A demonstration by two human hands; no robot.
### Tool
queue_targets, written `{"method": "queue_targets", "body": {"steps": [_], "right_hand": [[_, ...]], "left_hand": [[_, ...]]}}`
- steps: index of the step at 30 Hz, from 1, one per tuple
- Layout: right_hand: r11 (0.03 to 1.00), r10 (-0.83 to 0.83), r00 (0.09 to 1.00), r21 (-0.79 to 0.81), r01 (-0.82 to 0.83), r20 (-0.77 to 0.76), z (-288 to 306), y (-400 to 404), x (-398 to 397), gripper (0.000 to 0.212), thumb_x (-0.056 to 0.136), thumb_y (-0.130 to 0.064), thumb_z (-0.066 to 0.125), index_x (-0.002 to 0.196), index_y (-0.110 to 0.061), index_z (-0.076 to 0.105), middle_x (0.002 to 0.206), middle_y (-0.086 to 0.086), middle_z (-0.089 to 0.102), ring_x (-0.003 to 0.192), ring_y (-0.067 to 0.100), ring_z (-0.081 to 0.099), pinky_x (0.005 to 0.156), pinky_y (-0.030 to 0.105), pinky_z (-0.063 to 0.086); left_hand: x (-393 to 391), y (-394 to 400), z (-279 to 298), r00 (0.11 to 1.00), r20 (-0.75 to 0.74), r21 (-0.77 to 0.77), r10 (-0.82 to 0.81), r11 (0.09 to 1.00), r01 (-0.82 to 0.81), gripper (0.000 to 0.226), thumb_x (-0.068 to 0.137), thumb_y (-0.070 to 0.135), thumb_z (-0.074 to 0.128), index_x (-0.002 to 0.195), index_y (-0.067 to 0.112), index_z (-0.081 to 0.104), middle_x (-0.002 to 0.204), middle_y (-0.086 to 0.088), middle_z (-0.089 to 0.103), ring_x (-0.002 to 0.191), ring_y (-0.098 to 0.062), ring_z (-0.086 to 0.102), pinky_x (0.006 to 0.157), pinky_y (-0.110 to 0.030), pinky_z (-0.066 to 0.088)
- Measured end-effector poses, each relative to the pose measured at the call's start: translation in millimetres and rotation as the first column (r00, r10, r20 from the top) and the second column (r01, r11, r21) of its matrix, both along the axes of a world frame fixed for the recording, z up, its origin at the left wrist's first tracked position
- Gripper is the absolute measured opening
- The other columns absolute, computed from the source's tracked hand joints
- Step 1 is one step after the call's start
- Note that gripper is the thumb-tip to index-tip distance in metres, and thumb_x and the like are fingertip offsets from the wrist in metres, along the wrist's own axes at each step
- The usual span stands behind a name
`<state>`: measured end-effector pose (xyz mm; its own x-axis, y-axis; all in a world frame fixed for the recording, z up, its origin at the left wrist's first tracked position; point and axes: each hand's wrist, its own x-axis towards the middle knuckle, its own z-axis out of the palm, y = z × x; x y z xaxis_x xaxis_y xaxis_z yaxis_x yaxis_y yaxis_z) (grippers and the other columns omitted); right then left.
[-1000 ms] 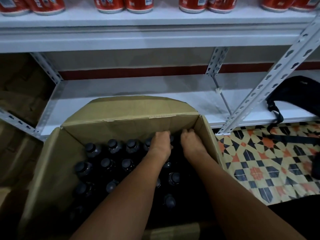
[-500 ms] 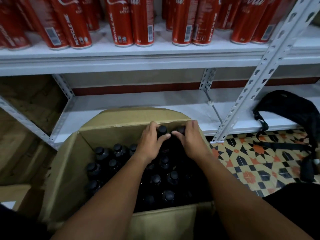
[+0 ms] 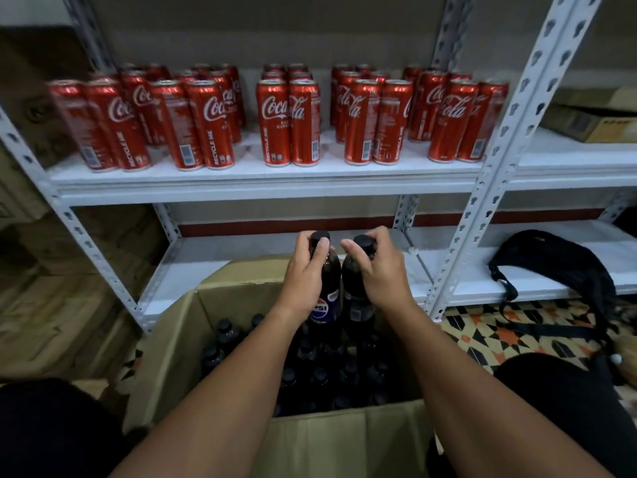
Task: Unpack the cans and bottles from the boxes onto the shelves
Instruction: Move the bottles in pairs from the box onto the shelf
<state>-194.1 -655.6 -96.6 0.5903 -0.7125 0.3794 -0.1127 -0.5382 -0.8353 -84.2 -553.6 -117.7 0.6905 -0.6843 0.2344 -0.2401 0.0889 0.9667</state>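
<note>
Both hands are clamped on now: the left hand (image 3: 303, 281) curls round the neck of a Pepsi bottle (image 3: 325, 291), thumb up by the black cap, and the right hand (image 3: 381, 274) grips the neck of a second dark bottle (image 3: 355, 294) the same way. Each bottle hangs upright beneath its hand, the two side by side and almost touching, raised above the packed bottles (image 3: 320, 374) in the open cardboard box (image 3: 331, 443). Red Coca-Cola cans (image 3: 275, 122) line the upper shelf (image 3: 269, 182), with the lower shelf (image 3: 220, 257) just behind the hands.
</note>
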Motion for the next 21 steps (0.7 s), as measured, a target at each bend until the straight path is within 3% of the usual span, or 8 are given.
{"method": "queue_targets", "body": {"steps": [2,5,10,12,16,19,21], "right_hand": [[0.999,0.019,0.999,0.042,-0.021,0.043,5,6,0,0.035,0.095,-0.050,0.060,0.095,-0.015,0.058,0.082,-0.004,0.072,0.075,0.002,0.066,0.069,0.027,0.050],[0.997,0.036,0.992,0.065,-0.043,0.119,14,15,1,0.031,0.102,-0.041,0.052,0.092,-0.013,0.062,0.079,-0.010,0.071,0.073,0.002,0.065,0.071,0.025,0.045],[0.991,0.082,0.968,0.087,-0.105,0.239,39,11,12,0.038,0.102,-0.047,0.050,0.086,-0.014,0.062,0.078,0.004,0.069,0.073,0.027,0.064,0.074,0.049,0.050],[0.990,0.108,0.960,0.061,-0.128,0.257,55,5,25,0.041,0.099,-0.052,0.049,0.085,-0.015,0.062,0.077,0.007,0.066,0.072,0.031,0.062,0.072,0.052,0.049],[0.992,0.127,0.954,-0.056,-0.116,0.271,94,-7,50,0.039,0.101,-0.047,0.045,0.085,-0.013,0.056,0.068,-0.002,0.057,0.064,0.018,0.054,0.064,0.041,0.045],[0.990,0.097,0.956,-0.123,-0.065,0.278,139,-17,69,0.035,0.102,-0.042,0.043,0.086,-0.015,0.057,0.072,-0.005,0.058,0.066,0.011,0.055,0.060,0.024,0.042],[0.989,0.086,0.954,-0.140,-0.047,0.287,179,-21,75,0.033,0.102,-0.041,0.043,0.087,-0.015,0.057,0.072,-0.007,0.058,0.066,0.011,0.056,0.060,0.020,0.040]], "left_hand": [[-6,9,11,1.000,0.013,-0.050,0.003,0.999,-0.003,0.028,0.099,0.053,0.048,0.102,0.026,0.057,0.095,-0.002,0.072,0.095,-0.027,0.067,0.092,-0.051,0.050],[-9,13,34,0.998,0.062,-0.137,0.019,0.990,-0.010,0.033,0.094,0.047,0.048,0.084,0.017,0.058,0.079,-0.007,0.070,0.081,-0.031,0.065,0.085,-0.047,0.050],[18,5,68,0.994,0.000,-0.184,-0.113,0.977,0.111,0.034,0.094,0.040,0.052,0.078,0.012,0.064,0.075,-0.018,0.070,0.074,-0.029,0.066,0.082,-0.046,0.052],[33,-3,81,0.992,-0.027,-0.219,-0.125,0.969,0.117,0.033,0.093,0.038,0.053,0.076,0.014,0.065,0.076,-0.020,0.070,0.075,-0.032,0.065,0.083,-0.052,0.052],[59,-19,119,0.990,-0.018,-0.266,-0.140,0.955,0.130,0.036,0.088,0.041,0.068,0.079,0.006,0.065,0.077,-0.021,0.070,0.074,-0.030,0.066,0.079,-0.047,0.053],[78,-30,164,0.991,0.070,-0.254,-0.111,0.959,0.125,0.036,0.087,0.030,0.080,0.083,-0.001,0.064,0.077,-0.021,0.067,0.073,-0.025,0.065,0.072,-0.036,0.053],[85,-33,203,0.994,0.075,-0.266,-0.077,0.959,0.095,0.032,0.084,0.023,0.081,0.082,-0.003,0.064,0.077,-0.024,0.064,0.072,-0.025,0.063,0.069,-0.034,0.052]]}}
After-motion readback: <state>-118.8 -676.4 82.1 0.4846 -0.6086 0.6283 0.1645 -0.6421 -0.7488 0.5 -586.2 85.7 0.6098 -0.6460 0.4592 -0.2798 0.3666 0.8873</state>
